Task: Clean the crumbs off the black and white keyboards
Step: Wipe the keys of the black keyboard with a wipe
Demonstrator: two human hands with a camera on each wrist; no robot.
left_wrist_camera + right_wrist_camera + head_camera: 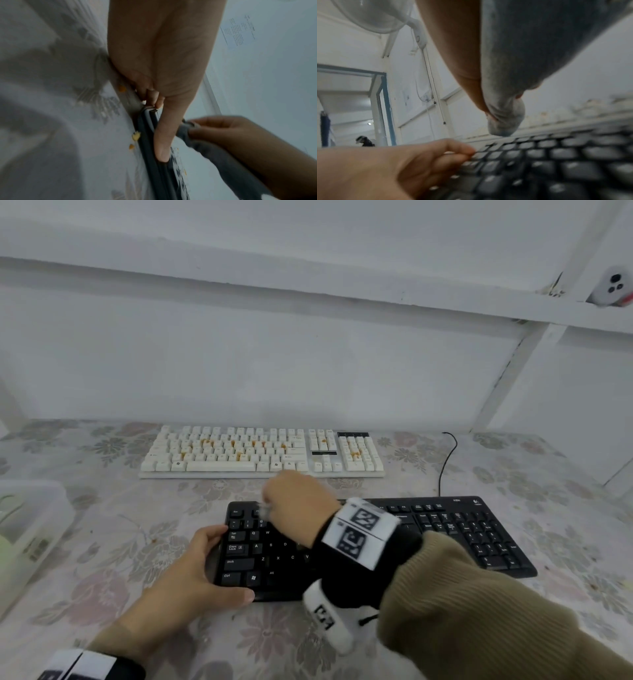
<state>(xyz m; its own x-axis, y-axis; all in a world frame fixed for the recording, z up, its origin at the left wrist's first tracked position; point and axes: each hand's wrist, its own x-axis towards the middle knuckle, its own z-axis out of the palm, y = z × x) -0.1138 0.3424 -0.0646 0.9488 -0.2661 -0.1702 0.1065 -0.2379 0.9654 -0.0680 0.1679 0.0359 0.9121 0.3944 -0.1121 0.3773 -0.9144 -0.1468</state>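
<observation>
Floral tablecloth covers the desk; white wall panels behind. White keyboard lies at 12 o'clock near the wall, with orange crumbs among its keys and on the number pad. Black keyboard sits nearer to me, its cable running off toward 1 o'clock.

My left hand grips the left end of the black keyboard: thumb along the near edge, fingers curled over the far side by the Tab key. Left wrist view shows a fingertip lying along the keyboard's rim, and loose crumbs on the cloth just beside that rim.

My right hand is over the upper-left keys, fingers closed around a grey cloth. The bunched tip of the cloth hangs just above the top key rows; whether it touches a key I cannot tell, the frame is blurred.

Translucent plastic box at 9 o'clock, well apart from both keyboards.
</observation>
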